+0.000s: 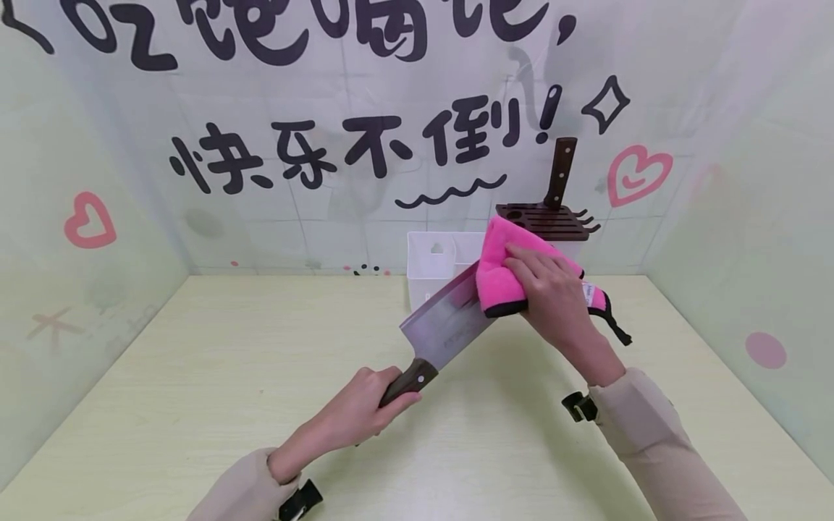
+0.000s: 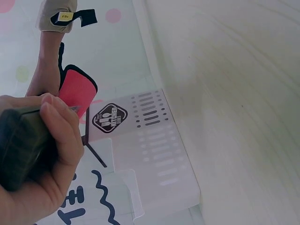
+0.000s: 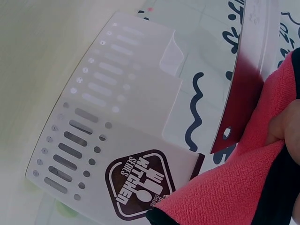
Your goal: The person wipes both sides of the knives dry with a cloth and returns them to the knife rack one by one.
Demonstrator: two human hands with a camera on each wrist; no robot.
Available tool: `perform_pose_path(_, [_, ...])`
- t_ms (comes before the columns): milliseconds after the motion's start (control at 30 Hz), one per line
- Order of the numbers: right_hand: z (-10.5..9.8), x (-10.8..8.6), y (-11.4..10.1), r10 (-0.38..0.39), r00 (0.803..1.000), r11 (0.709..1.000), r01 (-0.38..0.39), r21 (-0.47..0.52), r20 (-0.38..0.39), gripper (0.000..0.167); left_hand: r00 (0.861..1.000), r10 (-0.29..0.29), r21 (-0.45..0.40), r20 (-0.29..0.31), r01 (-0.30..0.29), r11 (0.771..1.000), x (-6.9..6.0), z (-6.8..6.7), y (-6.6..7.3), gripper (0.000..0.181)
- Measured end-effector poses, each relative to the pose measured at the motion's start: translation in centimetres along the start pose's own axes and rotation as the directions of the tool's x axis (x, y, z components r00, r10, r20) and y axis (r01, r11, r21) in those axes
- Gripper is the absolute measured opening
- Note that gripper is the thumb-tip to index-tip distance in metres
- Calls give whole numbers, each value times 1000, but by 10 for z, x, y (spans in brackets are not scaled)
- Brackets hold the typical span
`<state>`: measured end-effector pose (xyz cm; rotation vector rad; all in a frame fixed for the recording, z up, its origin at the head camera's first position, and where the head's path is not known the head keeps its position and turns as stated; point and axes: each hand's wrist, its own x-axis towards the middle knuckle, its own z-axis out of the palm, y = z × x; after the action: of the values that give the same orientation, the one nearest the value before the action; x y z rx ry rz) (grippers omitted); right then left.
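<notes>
My left hand (image 1: 355,409) grips the dark wooden handle (image 1: 409,383) of a cleaver, whose broad blade (image 1: 449,318) slants up to the right above the table. A pink cloth (image 1: 511,271) with black edging is folded over the far end of the blade, and my right hand (image 1: 554,293) holds it there. In the left wrist view the curled fingers of my left hand (image 2: 47,145) wrap the handle. The right wrist view shows the cloth (image 3: 243,178) against the blade (image 3: 243,84), with part of my right hand (image 3: 286,131) on it.
Against the back wall stands a white holder (image 1: 430,260) with a brown slotted top (image 1: 544,223); a dark-handled knife (image 1: 562,174) stands upright in it. The pale wooden table (image 1: 195,405) reaches to printed walls at the back and both sides.
</notes>
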<state>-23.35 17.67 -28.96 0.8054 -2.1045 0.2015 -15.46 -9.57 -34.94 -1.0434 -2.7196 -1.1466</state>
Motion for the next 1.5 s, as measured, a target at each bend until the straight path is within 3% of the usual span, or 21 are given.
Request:
perform_pose_path(333, [-1, 0, -5, -62, 998, 991, 62, -116, 8, 54, 1000, -19, -14, 7, 19, 1000, 1, -1, 2, 28])
perform_pose_path(500, [-1, -2, -9, -60, 998, 991, 60, -119, -1, 53, 999, -29, -39, 25, 30, 999, 1, 0, 2, 29])
perform_pose_path(733, [-1, -4, -12, 36, 994, 999, -37, -11, -102, 46, 1000, -21, -31, 16, 21, 999, 0, 0, 2, 28])
perform_pose_path(967, [-6, -3, -10, 171, 957, 985, -163, 53, -234, 42, 1000, -3, -12, 1, 3, 1000, -1, -2, 3, 28])
perform_pose_path(1100, [-10, -3, -9, 187, 943, 982, -179, 53, -275, 40, 1000, -2, -8, -6, 2, 1000, -1, -2, 3, 28])
perform_pose_path(1333, [-8, -6, -16, 86, 971, 996, -84, 18, -222, 41, 1000, -20, -46, -6, 20, 999, 1, -3, 5, 29])
perform_pose_path(1500, [-4, -7, -23, 54, 984, 998, -49, 31, -171, 41, 999, -33, -73, 8, 34, 997, 4, -5, 8, 30])
